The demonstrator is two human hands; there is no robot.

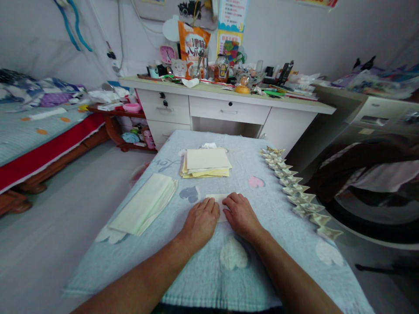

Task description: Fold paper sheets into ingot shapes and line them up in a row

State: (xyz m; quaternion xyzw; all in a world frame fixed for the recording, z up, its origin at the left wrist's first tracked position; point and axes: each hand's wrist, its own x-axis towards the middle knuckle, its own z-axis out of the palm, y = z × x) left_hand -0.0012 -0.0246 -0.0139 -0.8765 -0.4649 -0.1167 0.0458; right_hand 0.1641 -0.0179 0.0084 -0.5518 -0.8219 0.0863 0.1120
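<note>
A small pale sheet of paper (221,213) lies on the cloth-covered table in front of me. My left hand (203,218) rests on its left side, fingers flat and close together. On its right side lies my right hand (241,213), fingers lightly bent and thumb apart. Both palms face down, and they hide much of the sheet. Beyond the hands sits a stack of cream and yellow paper (208,159). Left of my left hand is a pile of longer, pale green-white folded sheets (142,205). Folded pointed paper pieces (296,189) run in a row along the right edge.
A light blue cloth (209,279) with heart prints covers the table. Behind it stands a white desk (229,107) crowded with jars, a clock and a snack bag. A bed (49,126) is at the left, and a front-loading washing machine (376,117) at the right.
</note>
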